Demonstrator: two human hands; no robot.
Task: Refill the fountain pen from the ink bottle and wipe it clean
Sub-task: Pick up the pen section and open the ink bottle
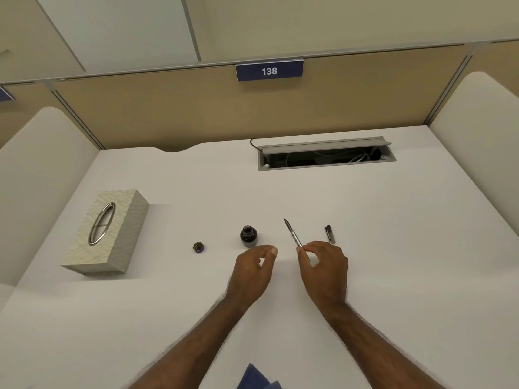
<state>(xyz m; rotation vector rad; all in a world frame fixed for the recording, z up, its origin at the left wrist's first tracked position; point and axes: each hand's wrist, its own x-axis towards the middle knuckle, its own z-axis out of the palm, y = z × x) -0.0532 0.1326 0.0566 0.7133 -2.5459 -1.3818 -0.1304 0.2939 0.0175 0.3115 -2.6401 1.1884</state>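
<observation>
Pen (292, 234) sits pinched at its rear end in my right hand (325, 269), nib aimed up and away over the white desk (365, 248). My left hand (252, 272) hovers loosely curled and holds nothing, just below the uncapped ink bottle (248, 235). I see the bottle cap (199, 247) to the left, the pen cap (330, 234) to the right, and a tissue box (108, 231) far left.

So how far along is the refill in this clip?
Early. Done: the ink bottle stands open, its lid off to the left, and the pen cap lies apart. In hand: the right hand pinches the fountain pen, nib raised; the left hand holds nothing. Left: dipping, filling, wiping; the tissue box looks untouched.
</observation>
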